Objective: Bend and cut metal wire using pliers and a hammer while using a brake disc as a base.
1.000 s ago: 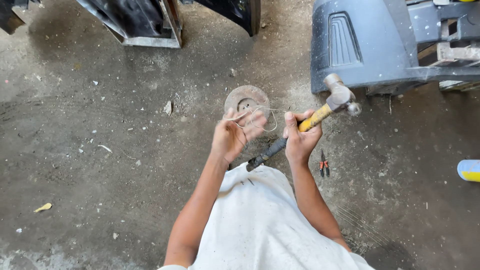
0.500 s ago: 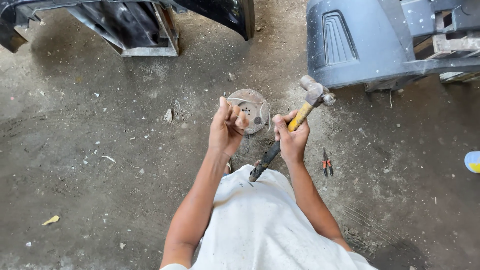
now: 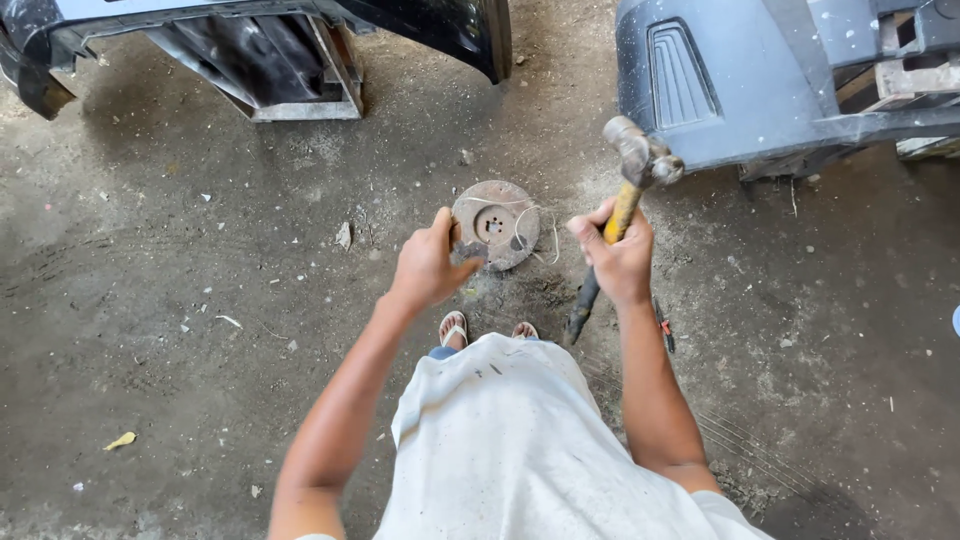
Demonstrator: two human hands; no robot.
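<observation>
The right hand [image 3: 622, 258] is clenched around the yellow handle of a hammer [image 3: 628, 190], whose metal head points to 12 o'clock. The left hand [image 3: 428, 265] grips the rim of a rusty round metal disc [image 3: 497, 222] lying on the concrete floor [image 3: 200, 300] at its 2 o'clock, with thin wire [image 3: 545, 225] looped over the disc and a dark grey vehicle panel [image 3: 760, 80] beyond.

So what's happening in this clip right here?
A person stands over a rusty round metal disc on a dirty concrete floor. The left hand is at the disc's near edge, while the right hand grips a yellow-handled hammer raised above the floor. Thin wire loops beside the disc. Small pliers lie nearby.
</observation>
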